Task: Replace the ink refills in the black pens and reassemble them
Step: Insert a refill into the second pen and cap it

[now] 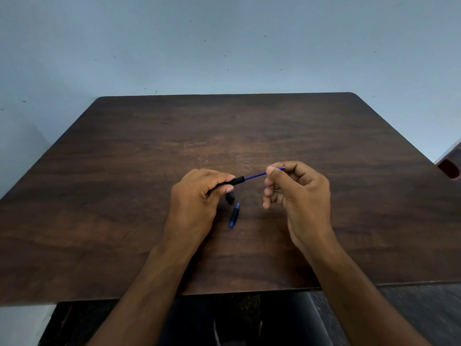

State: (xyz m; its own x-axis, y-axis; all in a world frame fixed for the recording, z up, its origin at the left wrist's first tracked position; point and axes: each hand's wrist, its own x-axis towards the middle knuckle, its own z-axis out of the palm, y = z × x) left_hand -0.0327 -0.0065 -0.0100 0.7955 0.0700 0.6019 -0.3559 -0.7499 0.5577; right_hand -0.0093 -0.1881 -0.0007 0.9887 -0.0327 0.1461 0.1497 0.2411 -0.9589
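Note:
My left hand (197, 196) grips a black pen barrel (237, 180) just above the table, its open end pointing right. A thin blue ink refill (255, 175) sticks out of that end, and my right hand (296, 193) pinches the refill near its metal tip between thumb and forefinger. Part of the refill is inside the barrel. Below the barrel, a small black pen piece (230, 196) lies on the table, partly hidden by my left fingers. A blue pen cap (234, 215) lies just in front of it.
The dark wooden table (124, 171) stands against a pale blue wall. A red-brown object (449, 167) shows at the right edge beyond the table. My legs are under the near table edge.

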